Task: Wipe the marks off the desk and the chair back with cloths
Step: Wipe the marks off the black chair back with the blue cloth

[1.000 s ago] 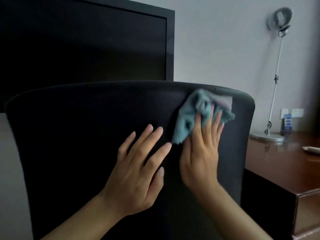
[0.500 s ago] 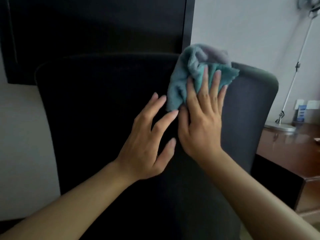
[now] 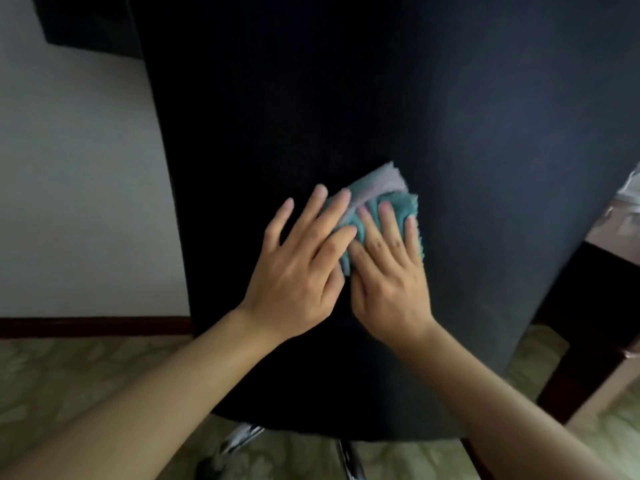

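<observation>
Both my hands flat on teal cloth (image 3: 377,202), pressing it against middle of chair back (image 3: 450,133). Left hand (image 3: 298,261) fingers straight, overlapping cloth edge; right hand (image 3: 388,268) spread over it. Chair wipe underway; no marks visible on dark fabric. Desk (image 3: 606,233) barely seen, can't judge.

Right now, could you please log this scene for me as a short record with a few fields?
surface being wiped: chair back, dark, upright
cloth: teal cloth, bunched, pressed flat against the chair back
right hand: right hand presses on the cloth, fingers straight
left hand: left hand lies beside it, fingertips on the cloth's left edge
desk: desk stands at the right, partly hidden by the chair
floor: patterned carpet
marks: none discernible on the dark fabric
</observation>
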`<state>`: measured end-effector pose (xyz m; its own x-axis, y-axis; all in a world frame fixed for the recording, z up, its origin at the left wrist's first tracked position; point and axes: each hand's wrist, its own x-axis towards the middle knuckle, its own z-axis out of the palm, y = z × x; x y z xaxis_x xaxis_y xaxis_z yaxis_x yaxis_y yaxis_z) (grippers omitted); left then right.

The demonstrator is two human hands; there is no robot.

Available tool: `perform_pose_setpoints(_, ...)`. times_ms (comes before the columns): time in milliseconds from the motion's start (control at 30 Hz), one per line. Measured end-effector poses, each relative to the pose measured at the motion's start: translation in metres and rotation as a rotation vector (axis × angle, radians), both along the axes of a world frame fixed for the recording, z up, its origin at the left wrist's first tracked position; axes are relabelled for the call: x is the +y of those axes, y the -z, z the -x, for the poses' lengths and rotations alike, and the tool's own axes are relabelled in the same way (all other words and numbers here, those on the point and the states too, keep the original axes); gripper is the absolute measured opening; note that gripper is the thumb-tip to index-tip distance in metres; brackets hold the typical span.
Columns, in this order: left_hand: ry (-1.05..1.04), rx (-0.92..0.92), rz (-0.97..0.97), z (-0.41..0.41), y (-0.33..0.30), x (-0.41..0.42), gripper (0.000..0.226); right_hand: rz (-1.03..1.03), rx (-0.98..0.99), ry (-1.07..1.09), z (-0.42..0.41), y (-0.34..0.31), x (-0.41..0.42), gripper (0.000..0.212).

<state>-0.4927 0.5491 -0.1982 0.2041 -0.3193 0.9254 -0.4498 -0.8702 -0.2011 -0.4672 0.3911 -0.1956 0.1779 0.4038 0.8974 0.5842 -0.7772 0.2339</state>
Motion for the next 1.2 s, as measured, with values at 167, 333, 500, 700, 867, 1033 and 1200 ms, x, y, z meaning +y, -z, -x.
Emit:
perform_pose_setpoints(167,-0.034,0.126,-0.236,0.028,0.065,0.016,0.029,0.266,0.113,0.077,0.022,0.084,-0.012,0.037)
perform_pose_setpoints(333,-0.016,0.135,-0.080,0.033,0.071,0.023,0.043,0.237,0.050,-0.010,0.014,0.049,-0.003,0.042)
perform_pose_setpoints(500,-0.039,0.208,-0.093,0.038,0.109,0.032,0.035,0.250,0.156,0.032,0.022,0.111,0.021,0.043)
perform_pose_setpoints(700,-0.099,0.455,0.174,0.060,0.177,0.064,0.044,0.557,0.206,0.008,0.026,0.150,0.068,0.044)
perform_pose_setpoints(867,-0.076,0.316,0.356,0.034,0.170,0.089,0.029,0.504,0.179,-0.006,0.009,0.141,0.104,0.045)
perform_pose_setpoints(1033,-0.183,0.447,0.535,0.054,0.265,0.081,0.027,0.798,0.225,0.015,0.026,0.214,0.112,0.050)
perform_pose_setpoints(1200,-0.225,0.580,0.602,0.059,0.288,0.079,0.029,0.832,0.300,0.067,0.037,0.242,0.116,0.053)
